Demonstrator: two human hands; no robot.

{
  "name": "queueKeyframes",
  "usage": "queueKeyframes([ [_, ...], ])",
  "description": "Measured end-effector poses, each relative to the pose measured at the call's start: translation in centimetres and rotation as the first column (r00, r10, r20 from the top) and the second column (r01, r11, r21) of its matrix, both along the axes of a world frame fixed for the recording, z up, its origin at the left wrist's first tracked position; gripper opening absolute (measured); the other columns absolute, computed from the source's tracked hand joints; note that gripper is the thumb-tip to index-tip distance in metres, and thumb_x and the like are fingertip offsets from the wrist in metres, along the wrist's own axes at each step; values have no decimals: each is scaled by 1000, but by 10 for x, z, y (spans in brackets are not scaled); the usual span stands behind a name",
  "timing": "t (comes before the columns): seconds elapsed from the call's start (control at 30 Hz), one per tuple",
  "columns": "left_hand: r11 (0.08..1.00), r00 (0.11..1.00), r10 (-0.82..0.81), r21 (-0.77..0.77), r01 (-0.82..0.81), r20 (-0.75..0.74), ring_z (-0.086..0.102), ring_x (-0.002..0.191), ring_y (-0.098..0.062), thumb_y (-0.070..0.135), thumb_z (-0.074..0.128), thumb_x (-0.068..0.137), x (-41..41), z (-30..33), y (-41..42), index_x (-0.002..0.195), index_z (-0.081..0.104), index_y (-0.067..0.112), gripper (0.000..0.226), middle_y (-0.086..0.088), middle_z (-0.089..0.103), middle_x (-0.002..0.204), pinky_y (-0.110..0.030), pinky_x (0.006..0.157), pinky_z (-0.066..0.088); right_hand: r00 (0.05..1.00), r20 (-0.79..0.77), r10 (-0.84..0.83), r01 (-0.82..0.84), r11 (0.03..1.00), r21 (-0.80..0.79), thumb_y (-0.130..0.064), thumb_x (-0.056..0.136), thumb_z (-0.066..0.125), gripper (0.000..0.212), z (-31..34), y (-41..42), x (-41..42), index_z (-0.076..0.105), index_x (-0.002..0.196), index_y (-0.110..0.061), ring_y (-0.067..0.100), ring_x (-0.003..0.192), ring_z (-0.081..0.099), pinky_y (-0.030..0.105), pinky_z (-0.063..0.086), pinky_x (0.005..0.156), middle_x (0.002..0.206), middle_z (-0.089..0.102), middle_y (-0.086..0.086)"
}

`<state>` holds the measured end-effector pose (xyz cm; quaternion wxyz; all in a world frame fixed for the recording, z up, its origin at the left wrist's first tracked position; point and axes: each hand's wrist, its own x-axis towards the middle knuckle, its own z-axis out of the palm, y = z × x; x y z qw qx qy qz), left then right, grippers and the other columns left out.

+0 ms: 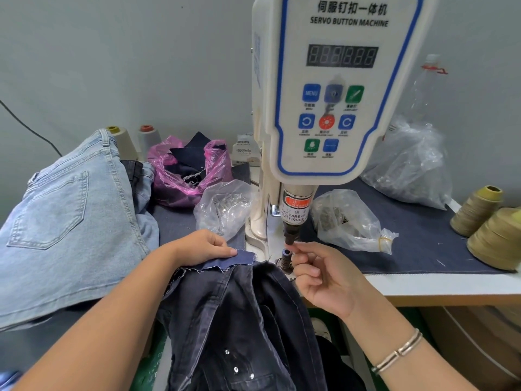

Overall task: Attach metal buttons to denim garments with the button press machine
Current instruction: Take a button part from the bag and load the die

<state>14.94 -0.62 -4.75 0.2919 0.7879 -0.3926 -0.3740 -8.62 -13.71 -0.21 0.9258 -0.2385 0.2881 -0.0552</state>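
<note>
Draping off the table edge toward the camera, a dark denim garment (239, 320) lies beneath both hands, metal buttons (235, 369) glinting low on it. The left hand (203, 246) presses a blue denim scrap (228, 259) flat with fingers curled over its edge; the right hand (318, 275) pinches something small at the lower die (284, 259), just under the punch of the servo button machine (332, 88). Behind sit clear bags of hardware (344, 221), light jeans (64, 221) and thread cones (476, 210).
</note>
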Motion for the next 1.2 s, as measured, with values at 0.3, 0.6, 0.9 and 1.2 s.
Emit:
queueKeyframes([
  [0.3,1000,1000,-4,-19,4,-19,45,60,-12,40,71,84,3,-3,0,60,60,23,31,3,52,60,-23,64,40,994,34,-108,103,987,122,-2,77,55,11,10,12,-3,62,83,4,8,34,36,14,28,30,59,40,2],
  [0.6,977,990,80,-190,-101,-116,37,45,-5,42,80,66,8,-12,9,105,45,23,56,10,50,50,-14,43,33,989,107,103,-83,981,-176,-5,86,52,25,13,77,18,73,101,-3,9,42,40,17,31,39,59,48,0],
  [0.9,956,978,188,-210,-204,-93,47,59,-10,49,77,53,9,-15,7,152,2,22,128,7,57,59,-26,60,38,928,-362,-94,-371,-119,-921,-11,94,42,36,-4,42,159,62,124,-13,26,119,54,33,43,99,132,54,10],
  [1.2,950,954,214,-183,-254,-210,46,45,-1,26,80,75,6,-15,6,147,-26,16,129,9,55,51,-14,43,35,809,-447,-381,-568,-702,-430,-9,91,46,27,-17,29,178,63,112,-13,26,107,62,33,41,75,115,65,6],
])
